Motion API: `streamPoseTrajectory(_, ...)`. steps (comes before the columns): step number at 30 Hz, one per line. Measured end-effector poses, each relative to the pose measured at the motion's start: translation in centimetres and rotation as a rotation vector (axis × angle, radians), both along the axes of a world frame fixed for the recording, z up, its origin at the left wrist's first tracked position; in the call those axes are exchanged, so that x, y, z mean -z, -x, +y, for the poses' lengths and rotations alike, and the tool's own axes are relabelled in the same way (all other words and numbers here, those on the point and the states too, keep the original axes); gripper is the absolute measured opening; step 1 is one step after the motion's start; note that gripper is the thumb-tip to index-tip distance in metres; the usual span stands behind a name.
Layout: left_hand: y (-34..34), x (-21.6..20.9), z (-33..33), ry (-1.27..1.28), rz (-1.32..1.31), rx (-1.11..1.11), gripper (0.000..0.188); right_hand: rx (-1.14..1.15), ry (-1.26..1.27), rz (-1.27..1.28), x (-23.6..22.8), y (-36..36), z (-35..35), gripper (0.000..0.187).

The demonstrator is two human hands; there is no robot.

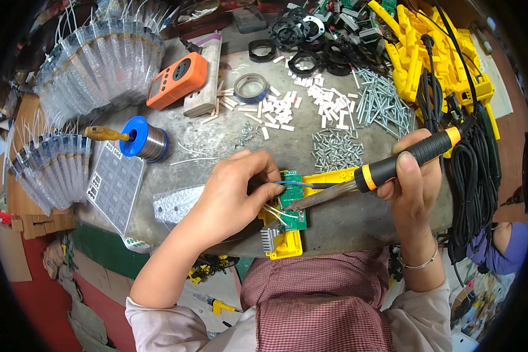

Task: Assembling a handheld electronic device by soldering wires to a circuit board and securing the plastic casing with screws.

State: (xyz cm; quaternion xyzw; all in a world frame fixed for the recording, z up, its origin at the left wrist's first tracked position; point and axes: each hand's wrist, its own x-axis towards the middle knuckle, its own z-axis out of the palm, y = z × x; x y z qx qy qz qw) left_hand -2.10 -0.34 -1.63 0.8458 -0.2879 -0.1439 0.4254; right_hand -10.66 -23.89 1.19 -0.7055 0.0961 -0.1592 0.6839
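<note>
Soldering iron (431, 146) gripped in right hand (413, 185), tip held at green circuit board (291, 194) — contact cannot be told. Blue wire (291, 183) pinched by left hand (232, 190); board placed over yellow housing (286, 246), near table's (346, 223) front edge.

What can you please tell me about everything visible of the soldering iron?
The soldering iron has a black grip with a yellow-orange band at each end, and a darkened, metallic-looking barrel narrowing to a tip. Held in the right hand, it slants across the picture toward the lower left, its tip over the green circuit board; contact there is unclear.
</note>
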Motion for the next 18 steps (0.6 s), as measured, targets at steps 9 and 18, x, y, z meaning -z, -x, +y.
streamPoseTrajectory(9, -0.4, -0.4, 0.4, -0.005, 0.055, 0.092, 0.017, -0.02, 0.051, -0.053, 0.7, 0.1, -0.5, 0.022)
streamPoseTrajectory(18, -0.3, -0.6, 0.4, -0.027, 0.084, 0.053, 0.02, -0.094, 0.15, -0.2, 1.8, 0.1, -1.4, 0.022)
